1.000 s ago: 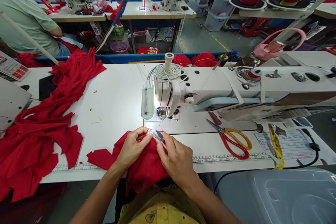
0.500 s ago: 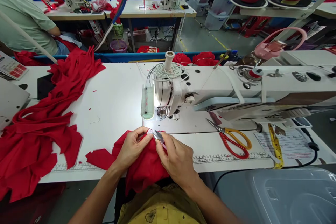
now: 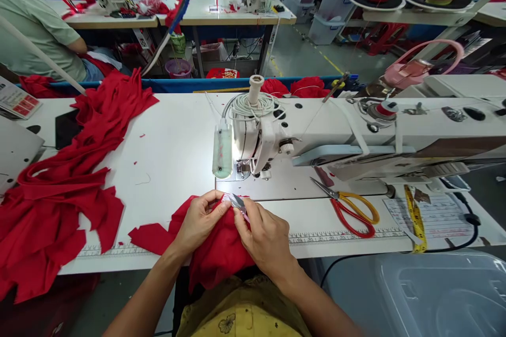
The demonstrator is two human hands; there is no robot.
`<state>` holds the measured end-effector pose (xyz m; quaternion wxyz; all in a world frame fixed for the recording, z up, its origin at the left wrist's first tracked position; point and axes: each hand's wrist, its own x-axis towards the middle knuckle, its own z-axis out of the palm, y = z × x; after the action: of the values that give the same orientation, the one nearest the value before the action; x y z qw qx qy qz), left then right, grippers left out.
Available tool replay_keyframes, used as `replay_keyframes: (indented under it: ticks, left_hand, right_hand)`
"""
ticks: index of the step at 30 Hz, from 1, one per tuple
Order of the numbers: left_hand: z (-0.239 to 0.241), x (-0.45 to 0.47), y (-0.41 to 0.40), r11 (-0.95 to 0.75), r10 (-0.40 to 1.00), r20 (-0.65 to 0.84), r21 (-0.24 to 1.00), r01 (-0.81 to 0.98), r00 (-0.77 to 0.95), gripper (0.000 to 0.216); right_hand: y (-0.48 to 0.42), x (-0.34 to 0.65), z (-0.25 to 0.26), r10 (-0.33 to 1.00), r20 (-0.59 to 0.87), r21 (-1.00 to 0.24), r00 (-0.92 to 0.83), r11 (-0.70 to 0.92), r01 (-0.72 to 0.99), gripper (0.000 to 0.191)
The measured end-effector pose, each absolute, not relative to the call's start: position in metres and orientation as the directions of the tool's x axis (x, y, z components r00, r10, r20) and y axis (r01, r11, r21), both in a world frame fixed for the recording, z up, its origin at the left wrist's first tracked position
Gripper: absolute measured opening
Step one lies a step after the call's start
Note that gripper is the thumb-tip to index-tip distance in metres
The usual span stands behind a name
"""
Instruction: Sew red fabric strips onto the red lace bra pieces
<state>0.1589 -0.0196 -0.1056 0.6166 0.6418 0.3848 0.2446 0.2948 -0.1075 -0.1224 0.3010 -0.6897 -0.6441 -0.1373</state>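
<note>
White desk fills the middle of the view, long and smooth, with a printed ruler strip along its front edge. The numbers on the strip are too small to read with certainty.

A white sewing machine stands on the desk, and its small lamp shines down beside the needle. In front of the needle, at the near edge of the desk, lies the red cloth, and part of it hangs down toward the person's lap. The left hand is closed on the upper edge of this cloth. The right hand grips small thread snips, and the blades touch the cloth just beside the left fingertips.

To the right, scissors with yellow and red handles lie flat, near a yellow measuring tape and a printed paper sheet whose text is not readable. A large pile of red fabric covers the left part of the desk.

The room is a sewing workshop with more desks and machines behind. A person in a green shirt sits at the far left.
</note>
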Motion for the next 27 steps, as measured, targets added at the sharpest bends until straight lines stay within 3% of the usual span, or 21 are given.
replay_keyframes:
  ticks: [6, 16, 23, 27]
  left_hand:
    - [-0.1069, 0.1580, -0.0193, 0.072, 0.796, -0.175, 0.978, 0.196, 0.579, 0.023]
    - [-0.1055, 0.1593, -0.0186, 0.067, 0.795, -0.181, 0.975, 0.212, 0.579, 0.028]
    - [-0.1055, 0.1588, -0.0194, 0.074, 0.794, -0.181, 0.976, 0.203, 0.580, 0.027]
    - [-0.1054, 0.1591, -0.0187, 0.083, 0.791, -0.189, 0.976, 0.203, 0.582, 0.027]
  right_hand:
    - [-0.1072, 0.2969, -0.1218, 0.758, 0.633, -0.230, 0.161, -0.014, 0.973, 0.021]
    - [-0.1084, 0.2970, -0.1231, 0.815, 0.568, -0.212, 0.115, 0.010, 0.977, 0.020]
    - [-0.1056, 0.2986, -0.1224, 0.754, 0.630, -0.269, 0.184, -0.011, 0.963, 0.020]
    - [-0.1074, 0.3022, -0.1193, 0.790, 0.602, -0.246, 0.118, 0.043, 0.968, 0.019]
